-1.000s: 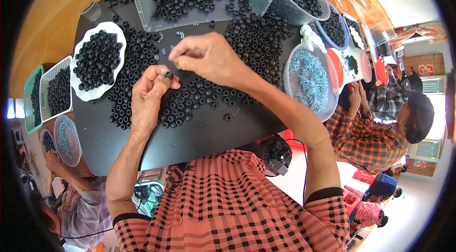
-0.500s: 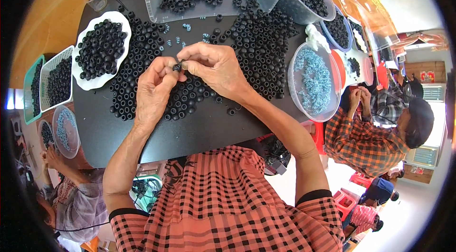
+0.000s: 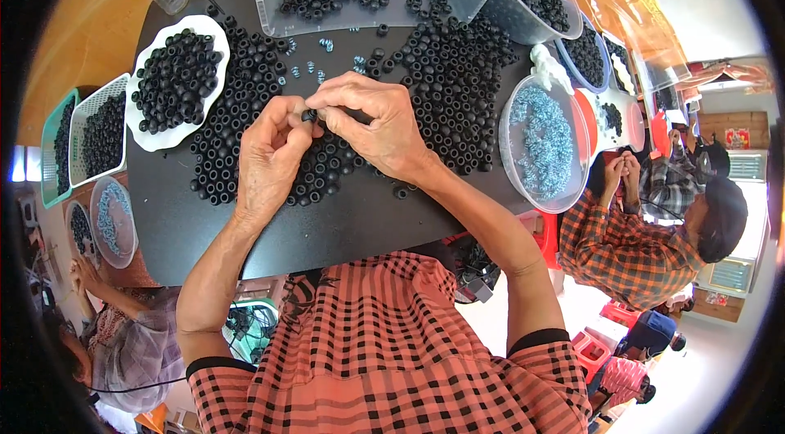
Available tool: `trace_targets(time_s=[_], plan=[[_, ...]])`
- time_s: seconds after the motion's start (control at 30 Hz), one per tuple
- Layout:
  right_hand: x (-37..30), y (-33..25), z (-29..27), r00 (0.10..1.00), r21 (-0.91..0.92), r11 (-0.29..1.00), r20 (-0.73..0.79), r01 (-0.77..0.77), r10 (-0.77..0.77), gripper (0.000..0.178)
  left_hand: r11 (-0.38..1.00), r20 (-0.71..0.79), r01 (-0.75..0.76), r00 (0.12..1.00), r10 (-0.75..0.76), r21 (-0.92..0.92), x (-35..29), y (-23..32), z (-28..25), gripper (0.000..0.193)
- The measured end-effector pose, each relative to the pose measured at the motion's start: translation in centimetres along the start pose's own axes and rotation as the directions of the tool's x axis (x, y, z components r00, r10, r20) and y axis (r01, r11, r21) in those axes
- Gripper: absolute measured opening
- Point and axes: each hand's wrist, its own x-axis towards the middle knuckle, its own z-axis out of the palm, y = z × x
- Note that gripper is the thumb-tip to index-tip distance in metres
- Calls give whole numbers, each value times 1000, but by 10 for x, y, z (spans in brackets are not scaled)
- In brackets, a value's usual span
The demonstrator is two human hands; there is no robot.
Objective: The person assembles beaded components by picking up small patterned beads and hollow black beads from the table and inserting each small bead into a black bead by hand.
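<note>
Over the middle of the dark table, my left hand pinches a small round black hollow piece between thumb and fingers. My right hand meets it from the right, thumb and fingertips pressed together at the piece's edge. Whatever lies between those right fingertips is too small and covered to make out. Loose black hollow pieces of the same kind spread around and beneath both hands. Several small pale-blue coil springs lie just beyond my fingers.
A clear bin of black pieces stands at the back. To the left are a white scalloped plate and a white basket, both holding pieces. A clear tub of blue springs sits right. People work at both sides.
Both hands stay together at the black piece and have shifted slightly. My right fingers have changed their bend a little around its edge. The rest looks nearly the same.
</note>
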Motion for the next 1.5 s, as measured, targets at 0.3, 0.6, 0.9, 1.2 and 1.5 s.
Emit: trace_targets(time_s=[0.3, 0.6, 0.9, 1.2, 1.5], plan=[[-6, 11, 13, 993, 190, 979, -77, -76, 92, 16, 1000, 14, -14, 1000, 14, -6, 0, -4, -2, 12], [-3, 11, 4, 984, -48, 984, -16, 174, -175, 29, 945, 79, 109, 993, -89, -309, 5, -14, -8, 12], [-8, 11, 11, 964, -239, 938, -27, 250, -263, 37, 913, 139, 197, 978, -157, -356, 4, -13, -11, 10], [-9, 16, 16, 885, -444, 791, 8, 421, -466, 38, 930, 135, 204, 976, -169, -306, 6, -11, -9, 9], [-8, 6, 5, 906, -477, 804, -36, 355, -422, 31, 921, 189, 182, 974, -122, -345, 10, -5, -7, 10]])
